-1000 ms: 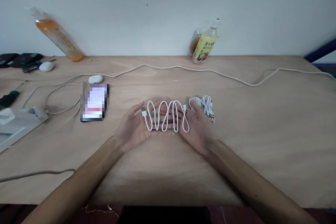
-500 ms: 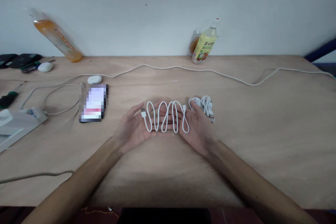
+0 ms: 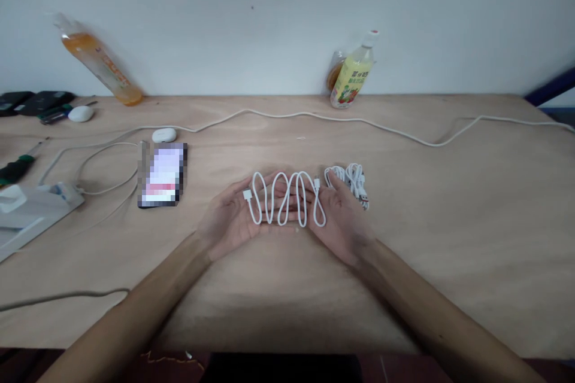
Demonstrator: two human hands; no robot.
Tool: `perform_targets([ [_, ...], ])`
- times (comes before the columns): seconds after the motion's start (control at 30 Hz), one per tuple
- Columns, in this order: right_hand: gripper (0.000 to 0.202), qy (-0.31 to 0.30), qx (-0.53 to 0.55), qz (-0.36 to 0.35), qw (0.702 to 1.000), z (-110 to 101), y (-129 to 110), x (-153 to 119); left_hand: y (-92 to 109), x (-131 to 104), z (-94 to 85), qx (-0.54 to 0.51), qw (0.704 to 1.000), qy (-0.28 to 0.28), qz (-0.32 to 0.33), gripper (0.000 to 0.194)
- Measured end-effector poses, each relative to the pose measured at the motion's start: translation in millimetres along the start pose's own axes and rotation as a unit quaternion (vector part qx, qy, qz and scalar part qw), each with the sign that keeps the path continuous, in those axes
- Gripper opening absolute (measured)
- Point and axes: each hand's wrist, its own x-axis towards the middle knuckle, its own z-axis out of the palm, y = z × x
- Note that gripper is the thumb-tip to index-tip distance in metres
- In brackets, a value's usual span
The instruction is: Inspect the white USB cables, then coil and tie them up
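Observation:
A white USB cable (image 3: pixel 268 203), laid in wavy folds, rests across both of my upturned hands. My left hand (image 3: pixel 229 218) holds it from below, palm up and lightly cupped, with the larger USB plug by its thumb. From the other side my right hand (image 3: pixel 340 215) supports the small-plug end on its palm and fingers. The fingertips of the two hands meet or overlap under the folds; just how is hard to make out. Right behind my right thumb lie bundled white cables (image 3: pixel 356 176) on the wooden table (image 3: pixel 449 221).
To the left are a phone (image 3: pixel 162 175), a white earbud case (image 3: pixel 164 135), a white open box (image 3: pixel 40 215) and a green-handled screwdriver (image 3: pixel 18 169). A long white cord (image 3: pixel 395 133) crosses the table's back. An orange drink bottle (image 3: pixel 101 66) and a yellow-labelled bottle (image 3: pixel 353 79) stand by the wall.
The whole view has shifted very slightly. Both hands and the folded cable keep the same pose.

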Motion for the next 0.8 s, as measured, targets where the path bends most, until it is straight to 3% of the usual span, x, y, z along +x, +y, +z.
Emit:
perform_targets([
  [0.8,0.048,-0.004,-0.005,-0.003,1.000,-3.1,0.8,0.5,1.9,-0.5,-3.2,-0.027,0.999,-0.006,-0.018,0.064],
])
